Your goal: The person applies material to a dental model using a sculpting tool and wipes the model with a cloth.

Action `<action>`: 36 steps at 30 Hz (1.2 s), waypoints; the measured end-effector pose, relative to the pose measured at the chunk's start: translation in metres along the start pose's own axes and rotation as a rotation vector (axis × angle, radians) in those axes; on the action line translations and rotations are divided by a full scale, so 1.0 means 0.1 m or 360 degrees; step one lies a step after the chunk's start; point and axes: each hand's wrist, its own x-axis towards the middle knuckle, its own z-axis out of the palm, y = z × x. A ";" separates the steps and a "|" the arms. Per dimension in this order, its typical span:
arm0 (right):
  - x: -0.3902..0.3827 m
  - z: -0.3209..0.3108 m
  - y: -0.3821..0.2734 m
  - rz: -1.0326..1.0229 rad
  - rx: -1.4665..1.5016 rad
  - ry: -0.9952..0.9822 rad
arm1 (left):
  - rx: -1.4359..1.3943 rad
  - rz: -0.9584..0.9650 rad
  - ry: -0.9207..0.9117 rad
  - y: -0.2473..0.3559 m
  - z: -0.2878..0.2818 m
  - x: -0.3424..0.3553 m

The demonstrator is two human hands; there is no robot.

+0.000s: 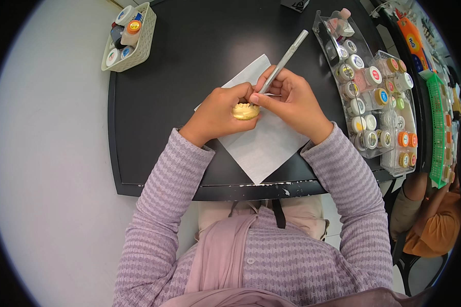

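My left hand grips a small yellow dental cast with a row of white teeth on top, held just above a white paper sheet. My right hand holds a slim silver tool like a pen, its shaft slanting up to the right and its tip down at the cast's teeth. Both hands meet over the middle of the black table. The tool's tip is hidden by my fingers.
A white basket of small jars stands at the table's back left. Clear trays with several small lidded pots line the right side. A green basket sits further right. Another person in orange sits at lower right.
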 end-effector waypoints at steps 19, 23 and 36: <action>0.00 0.00 -0.02 -0.0004 0.0023 -0.0028 | -0.0034 0.0079 0.0056 -0.05 0.04 0.00; 0.01 -0.04 -0.03 0.0004 -0.0016 -0.0076 | 0.0019 0.0092 0.0032 -0.04 0.03 0.00; 0.00 -0.03 -0.05 0.0018 -0.0029 -0.0072 | -0.0034 0.0081 0.0036 -0.03 0.02 0.00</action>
